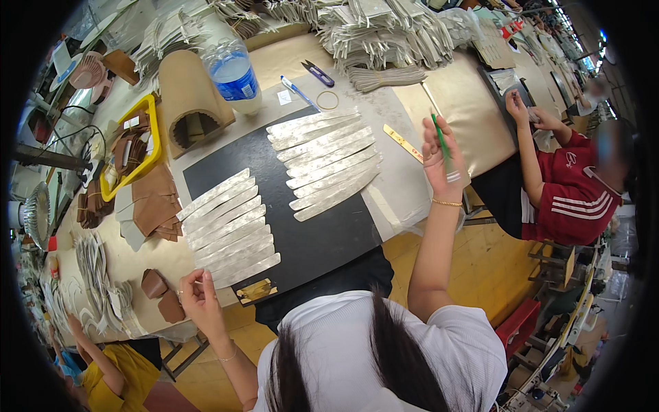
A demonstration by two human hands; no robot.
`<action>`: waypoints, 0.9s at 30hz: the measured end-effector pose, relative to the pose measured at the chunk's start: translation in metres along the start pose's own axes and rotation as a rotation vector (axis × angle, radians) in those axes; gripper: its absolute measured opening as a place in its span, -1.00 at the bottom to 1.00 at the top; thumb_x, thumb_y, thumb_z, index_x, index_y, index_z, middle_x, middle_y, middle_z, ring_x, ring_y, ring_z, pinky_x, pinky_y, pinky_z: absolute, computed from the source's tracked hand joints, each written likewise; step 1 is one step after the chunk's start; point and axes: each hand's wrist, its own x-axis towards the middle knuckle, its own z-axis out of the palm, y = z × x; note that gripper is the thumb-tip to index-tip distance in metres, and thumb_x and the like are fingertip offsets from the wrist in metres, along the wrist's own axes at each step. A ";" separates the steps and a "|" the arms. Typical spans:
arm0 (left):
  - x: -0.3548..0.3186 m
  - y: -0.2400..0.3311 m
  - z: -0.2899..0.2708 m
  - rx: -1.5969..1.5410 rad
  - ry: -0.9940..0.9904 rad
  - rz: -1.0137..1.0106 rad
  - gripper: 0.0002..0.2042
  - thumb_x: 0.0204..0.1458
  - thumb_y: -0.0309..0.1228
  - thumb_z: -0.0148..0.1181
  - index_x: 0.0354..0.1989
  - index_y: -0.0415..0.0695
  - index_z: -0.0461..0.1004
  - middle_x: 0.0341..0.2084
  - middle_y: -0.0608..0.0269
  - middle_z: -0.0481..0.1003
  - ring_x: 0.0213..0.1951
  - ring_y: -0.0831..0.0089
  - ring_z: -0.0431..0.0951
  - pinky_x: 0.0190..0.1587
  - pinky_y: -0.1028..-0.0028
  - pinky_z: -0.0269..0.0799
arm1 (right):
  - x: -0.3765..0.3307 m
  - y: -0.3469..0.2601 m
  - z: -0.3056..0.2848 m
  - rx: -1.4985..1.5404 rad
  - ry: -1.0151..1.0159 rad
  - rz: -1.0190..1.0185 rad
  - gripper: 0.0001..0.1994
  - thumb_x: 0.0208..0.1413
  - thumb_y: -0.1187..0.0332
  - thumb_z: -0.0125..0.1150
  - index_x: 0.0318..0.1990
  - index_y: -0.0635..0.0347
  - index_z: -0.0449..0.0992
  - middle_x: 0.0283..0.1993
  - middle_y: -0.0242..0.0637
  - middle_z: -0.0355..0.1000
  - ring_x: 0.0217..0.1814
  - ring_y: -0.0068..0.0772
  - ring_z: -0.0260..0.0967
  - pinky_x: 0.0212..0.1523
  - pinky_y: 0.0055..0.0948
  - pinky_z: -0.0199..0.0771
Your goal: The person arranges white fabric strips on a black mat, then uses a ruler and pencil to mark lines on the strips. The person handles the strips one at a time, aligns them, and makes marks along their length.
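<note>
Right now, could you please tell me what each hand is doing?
Left hand: fingers partly curled beside the silvery strips; whether it grips anything cannot be told.
Right hand: holding a green pen-like tool.

On the table, a bottle is standing and a black board is supporting 2 groups of silvery strips.

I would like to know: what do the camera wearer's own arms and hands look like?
The left hand and right hand wear no gloves. A thin gold-coloured bracelet circles the right wrist, a thin pale bracelet the left. A short white sleeve covers the right upper arm.
</note>
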 end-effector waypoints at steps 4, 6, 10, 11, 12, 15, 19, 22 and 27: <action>0.003 0.008 0.006 0.018 -0.031 0.033 -0.92 0.21 -0.47 0.23 -0.22 -0.22 0.51 -0.44 0.51 0.33 -0.48 0.76 0.13 -0.45 0.68 0.05 | -0.003 0.007 0.018 -0.265 0.212 -0.188 -0.73 0.34 0.39 0.03 0.12 0.31 0.36 0.06 0.05 0.52 -0.02 -0.17 0.58 -0.01 -0.30 0.63; 0.005 0.012 0.008 0.007 -0.054 0.049 -0.92 0.21 -0.48 0.23 -0.23 -0.22 0.52 -0.43 0.49 0.33 -0.48 0.75 0.14 -0.46 0.68 0.07 | 0.003 0.019 -0.005 -0.806 0.257 -0.273 -0.76 0.33 0.35 0.09 0.05 0.28 0.44 0.00 -0.01 0.56 -0.05 -0.15 0.58 -0.04 -0.28 0.60; 0.005 0.018 0.010 0.000 -0.068 0.058 -0.93 0.20 -0.49 0.23 -0.23 -0.23 0.53 -0.40 0.44 0.33 -0.48 0.73 0.19 -0.49 0.68 0.12 | 0.003 0.039 -0.025 -1.844 0.202 -0.520 -0.86 0.18 0.36 0.28 -0.15 0.14 0.59 -0.13 -0.19 0.57 -0.17 -0.07 0.49 -0.15 -0.17 0.44; 0.003 0.019 0.009 0.015 -0.059 0.055 -0.93 0.20 -0.50 0.23 -0.22 -0.22 0.53 -0.40 0.43 0.34 -0.48 0.73 0.20 -0.49 0.68 0.13 | 0.002 0.044 -0.023 -1.923 0.183 -0.572 -0.84 0.14 0.38 0.30 -0.12 0.13 0.59 -0.14 -0.19 0.56 -0.15 -0.08 0.48 -0.13 -0.17 0.44; 0.002 0.019 0.008 0.011 -0.052 0.058 -0.93 0.19 -0.50 0.23 -0.22 -0.22 0.52 -0.39 0.43 0.34 -0.48 0.73 0.21 -0.49 0.68 0.14 | -0.001 0.049 -0.021 -2.000 0.162 -0.627 -0.80 0.10 0.40 0.33 -0.10 0.13 0.59 -0.15 -0.18 0.55 -0.14 -0.08 0.47 -0.12 -0.17 0.44; -0.001 0.018 0.007 -0.006 -0.052 0.043 -0.94 0.18 -0.53 0.23 -0.23 -0.23 0.52 -0.38 0.41 0.36 -0.50 0.72 0.25 -0.49 0.67 0.17 | 0.000 0.053 -0.021 -2.065 0.158 -0.589 -0.70 0.00 0.48 0.38 -0.06 0.13 0.58 -0.20 -0.18 0.52 -0.11 -0.11 0.44 -0.08 -0.16 0.43; 0.000 0.020 0.011 -0.044 -0.072 0.073 -0.95 0.14 -0.58 0.26 -0.25 -0.25 0.53 -0.35 0.38 0.39 -0.50 0.69 0.30 -0.50 0.65 0.21 | 0.007 0.040 -0.018 -2.052 0.076 -0.404 -0.69 0.00 0.53 0.35 -0.05 0.14 0.58 -0.28 -0.20 0.46 -0.17 -0.14 0.44 -0.11 -0.19 0.45; -0.004 0.038 0.021 -0.321 -0.104 -0.100 -0.91 0.12 -0.60 0.27 -0.21 -0.27 0.56 -0.28 0.34 0.41 -0.43 0.66 0.37 -0.43 0.64 0.30 | -0.005 0.028 0.036 -2.030 -0.044 -0.476 -0.78 0.14 0.55 0.25 -0.05 0.22 0.56 -0.33 -0.25 0.44 -0.29 -0.24 0.50 -0.25 -0.35 0.50; -0.003 0.064 0.049 -0.815 -0.298 -0.011 -0.75 0.08 -0.52 0.35 -0.05 -0.27 0.59 -0.16 0.25 0.42 -0.16 0.53 0.45 -0.10 0.55 0.41 | -0.048 0.046 0.149 -1.023 -0.498 0.015 -0.83 0.24 0.42 0.23 -0.10 0.33 0.56 -0.35 -0.28 0.49 -0.37 -0.44 0.52 -0.26 -0.48 0.54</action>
